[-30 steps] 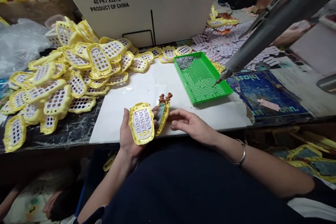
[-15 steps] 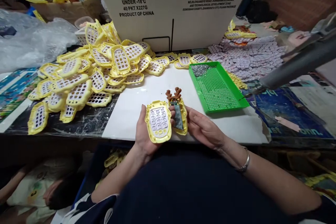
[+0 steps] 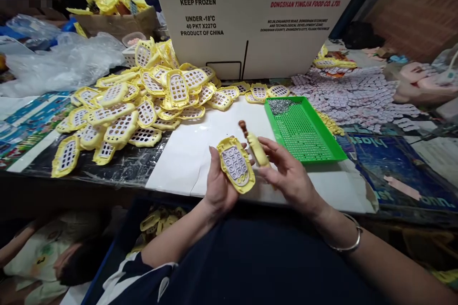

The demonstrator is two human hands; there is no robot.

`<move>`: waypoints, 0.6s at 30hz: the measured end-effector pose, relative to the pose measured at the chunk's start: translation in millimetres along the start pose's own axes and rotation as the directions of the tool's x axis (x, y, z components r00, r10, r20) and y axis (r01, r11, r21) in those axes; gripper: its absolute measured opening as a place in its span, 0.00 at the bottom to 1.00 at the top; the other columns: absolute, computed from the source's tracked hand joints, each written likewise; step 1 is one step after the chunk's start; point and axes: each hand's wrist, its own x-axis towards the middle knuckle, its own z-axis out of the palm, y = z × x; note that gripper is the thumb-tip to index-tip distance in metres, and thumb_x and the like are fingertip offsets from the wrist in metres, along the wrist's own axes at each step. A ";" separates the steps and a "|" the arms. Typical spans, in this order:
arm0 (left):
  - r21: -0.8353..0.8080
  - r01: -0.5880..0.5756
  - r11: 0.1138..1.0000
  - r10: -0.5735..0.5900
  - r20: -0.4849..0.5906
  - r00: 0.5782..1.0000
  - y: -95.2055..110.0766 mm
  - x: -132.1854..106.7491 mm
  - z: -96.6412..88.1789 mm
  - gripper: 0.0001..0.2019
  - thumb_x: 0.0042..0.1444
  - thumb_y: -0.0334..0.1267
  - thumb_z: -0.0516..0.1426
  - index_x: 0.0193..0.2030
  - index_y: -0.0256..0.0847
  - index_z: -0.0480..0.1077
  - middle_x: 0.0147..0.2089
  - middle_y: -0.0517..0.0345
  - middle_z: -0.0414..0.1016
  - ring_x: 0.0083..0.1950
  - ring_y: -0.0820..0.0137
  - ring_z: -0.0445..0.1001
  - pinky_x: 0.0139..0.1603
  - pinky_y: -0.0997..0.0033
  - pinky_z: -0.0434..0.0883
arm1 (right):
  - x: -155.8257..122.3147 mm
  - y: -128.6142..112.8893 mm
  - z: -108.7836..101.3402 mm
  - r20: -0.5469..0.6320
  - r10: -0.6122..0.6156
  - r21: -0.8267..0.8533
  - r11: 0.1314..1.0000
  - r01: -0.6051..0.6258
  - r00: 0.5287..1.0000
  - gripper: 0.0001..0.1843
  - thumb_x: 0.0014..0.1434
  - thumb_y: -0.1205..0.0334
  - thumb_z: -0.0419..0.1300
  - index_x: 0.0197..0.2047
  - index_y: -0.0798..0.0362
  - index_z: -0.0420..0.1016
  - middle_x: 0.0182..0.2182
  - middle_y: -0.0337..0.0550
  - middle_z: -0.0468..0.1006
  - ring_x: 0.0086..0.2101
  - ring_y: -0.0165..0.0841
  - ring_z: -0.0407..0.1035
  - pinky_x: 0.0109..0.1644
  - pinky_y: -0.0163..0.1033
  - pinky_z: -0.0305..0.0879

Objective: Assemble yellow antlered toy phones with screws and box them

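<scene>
My left hand [image 3: 219, 186] grips a yellow toy-phone front shell with a white keypad [image 3: 236, 164], held above the near edge of the white board [image 3: 200, 138]. My right hand [image 3: 288, 176] pinches the matching yellow back half with brown antlers [image 3: 255, 145], turned edge-on and touching the front shell's right side. Both hands are closed on their parts.
A big heap of yellow perforated shells [image 3: 143, 95] covers the table's left. A green tray with screws [image 3: 302, 129] sits right of the hands. A large cardboard box [image 3: 250, 14] stands behind. White keypad pieces [image 3: 350, 95] spread at the right. A bin of yellow parts [image 3: 157, 221] is below.
The view has shifted, and the hanging screwdriver at the right has left the picture. My right hand has turned the antlered half from face-on to edge-on against the front shell.
</scene>
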 end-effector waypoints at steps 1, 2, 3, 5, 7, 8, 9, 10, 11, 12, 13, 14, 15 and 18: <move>-0.010 -0.008 1.000 0.008 0.024 1.000 -3.2 0.7 -0.3 0.29 0.64 0.56 0.39 0.48 0.37 0.72 0.44 0.49 0.79 0.54 0.61 0.75 0.58 0.58 0.69 | -0.5 -1.7 1.3 0.004 -0.074 -0.156 0.985 0.074 0.997 0.29 0.53 0.55 0.64 0.58 0.46 0.66 0.53 0.47 0.73 0.50 0.39 0.69 0.55 0.49 0.68; -0.016 -0.005 1.000 0.006 0.042 0.999 -5.9 1.2 -0.6 0.29 0.64 0.55 0.39 0.48 0.38 0.73 0.44 0.50 0.79 0.55 0.61 0.74 0.59 0.59 0.67 | -1.0 -3.1 2.9 0.016 -0.163 -0.292 0.943 0.161 0.986 0.29 0.53 0.56 0.63 0.58 0.47 0.66 0.52 0.48 0.73 0.50 0.39 0.69 0.55 0.48 0.68; -0.019 0.002 1.000 -0.001 0.052 0.999 -7.9 1.3 -1.0 0.28 0.65 0.54 0.39 0.47 0.37 0.73 0.44 0.50 0.79 0.55 0.62 0.74 0.60 0.60 0.66 | -1.4 -4.2 4.7 0.037 -0.252 -0.396 0.885 0.246 0.967 0.28 0.54 0.57 0.63 0.58 0.48 0.66 0.51 0.48 0.73 0.50 0.39 0.68 0.55 0.48 0.68; -0.020 0.020 1.000 -0.019 0.062 0.998 -10.3 1.0 -1.8 0.28 0.65 0.53 0.40 0.46 0.37 0.74 0.42 0.51 0.80 0.56 0.62 0.73 0.61 0.60 0.65 | -1.5 -4.8 8.1 0.083 -0.375 -0.515 0.777 0.362 0.923 0.28 0.55 0.59 0.61 0.59 0.49 0.64 0.50 0.50 0.73 0.49 0.39 0.68 0.54 0.48 0.69; -0.015 0.035 0.999 -0.034 0.075 0.997 -10.9 0.5 -2.7 0.27 0.65 0.54 0.41 0.47 0.37 0.74 0.43 0.50 0.80 0.56 0.62 0.72 0.61 0.60 0.64 | -1.2 -4.0 10.2 0.110 -0.423 -0.575 0.711 0.404 0.900 0.28 0.56 0.59 0.61 0.60 0.50 0.63 0.49 0.51 0.72 0.48 0.39 0.68 0.52 0.48 0.70; -0.012 0.042 0.999 -0.041 0.081 0.996 -10.8 0.2 -3.0 0.27 0.64 0.54 0.42 0.49 0.37 0.74 0.44 0.50 0.80 0.57 0.61 0.72 0.62 0.60 0.64 | -1.1 -3.4 10.7 0.118 -0.431 -0.592 0.692 0.412 0.895 0.29 0.56 0.59 0.61 0.60 0.51 0.63 0.49 0.51 0.72 0.48 0.40 0.68 0.51 0.48 0.70; -0.010 0.048 0.999 -0.047 0.087 0.995 -10.6 0.1 -3.3 0.27 0.64 0.55 0.43 0.50 0.37 0.73 0.44 0.50 0.79 0.57 0.61 0.72 0.62 0.60 0.64 | -1.0 -2.7 10.9 0.125 -0.435 -0.603 0.681 0.416 0.892 0.29 0.56 0.59 0.61 0.60 0.51 0.63 0.49 0.52 0.72 0.48 0.40 0.68 0.51 0.49 0.70; -0.008 0.055 0.998 -0.054 0.092 0.994 -10.5 0.0 -3.6 0.28 0.63 0.56 0.43 0.52 0.37 0.72 0.45 0.49 0.79 0.58 0.61 0.71 0.62 0.60 0.64 | -1.0 -2.1 10.7 0.131 -0.436 -0.609 0.673 0.419 0.890 0.29 0.56 0.58 0.60 0.61 0.51 0.62 0.49 0.52 0.71 0.48 0.40 0.67 0.51 0.49 0.70; -0.007 0.059 0.998 -0.058 0.095 0.994 -10.3 0.0 -3.9 0.29 0.62 0.57 0.44 0.53 0.37 0.71 0.46 0.49 0.79 0.58 0.60 0.71 0.62 0.60 0.63 | -1.0 -1.6 10.4 0.138 -0.436 -0.612 0.668 0.423 0.889 0.29 0.57 0.58 0.60 0.61 0.50 0.62 0.49 0.52 0.71 0.48 0.41 0.67 0.51 0.49 0.70; -0.004 0.062 0.998 -0.062 0.099 0.993 -10.3 0.0 -4.3 0.29 0.62 0.58 0.44 0.54 0.37 0.71 0.46 0.48 0.79 0.59 0.60 0.70 0.62 0.60 0.63 | -1.0 -1.2 9.8 0.145 -0.436 -0.613 0.666 0.426 0.888 0.30 0.57 0.58 0.60 0.62 0.49 0.61 0.50 0.52 0.70 0.48 0.41 0.67 0.52 0.50 0.69; 0.002 0.066 0.998 -0.066 0.103 0.993 -10.4 0.0 -4.7 0.29 0.62 0.58 0.44 0.55 0.37 0.70 0.47 0.48 0.78 0.60 0.60 0.69 0.63 0.60 0.63 | -1.1 -0.7 9.2 0.154 -0.437 -0.612 0.662 0.433 0.886 0.31 0.57 0.57 0.60 0.63 0.49 0.60 0.50 0.51 0.70 0.49 0.41 0.66 0.52 0.50 0.69; 0.009 0.070 0.997 -0.071 0.106 0.992 -10.5 -0.1 -5.2 0.29 0.62 0.57 0.44 0.55 0.37 0.69 0.49 0.47 0.78 0.61 0.60 0.69 0.63 0.59 0.62 | -1.2 -0.1 8.5 0.166 -0.443 -0.610 0.656 0.445 0.881 0.31 0.58 0.57 0.60 0.63 0.48 0.59 0.50 0.51 0.69 0.49 0.41 0.66 0.52 0.51 0.69; 0.018 0.073 0.997 -0.074 0.108 0.991 -10.7 -0.4 -5.8 0.29 0.62 0.57 0.45 0.56 0.37 0.68 0.50 0.47 0.77 0.62 0.60 0.68 0.63 0.59 0.62 | -1.3 0.5 7.7 0.179 -0.455 -0.607 0.647 0.462 0.872 0.32 0.58 0.57 0.60 0.64 0.47 0.58 0.50 0.52 0.68 0.49 0.41 0.65 0.52 0.51 0.69; 0.041 0.050 0.998 -0.055 0.125 0.991 -11.4 -2.0 -7.6 0.27 0.59 0.56 0.51 0.58 0.40 0.66 0.59 0.49 0.71 0.66 0.59 0.62 0.65 0.61 0.60 | -2.3 2.7 5.8 0.214 -0.498 -0.594 0.617 0.517 0.840 0.35 0.58 0.57 0.60 0.66 0.45 0.54 0.52 0.52 0.65 0.51 0.42 0.63 0.52 0.52 0.69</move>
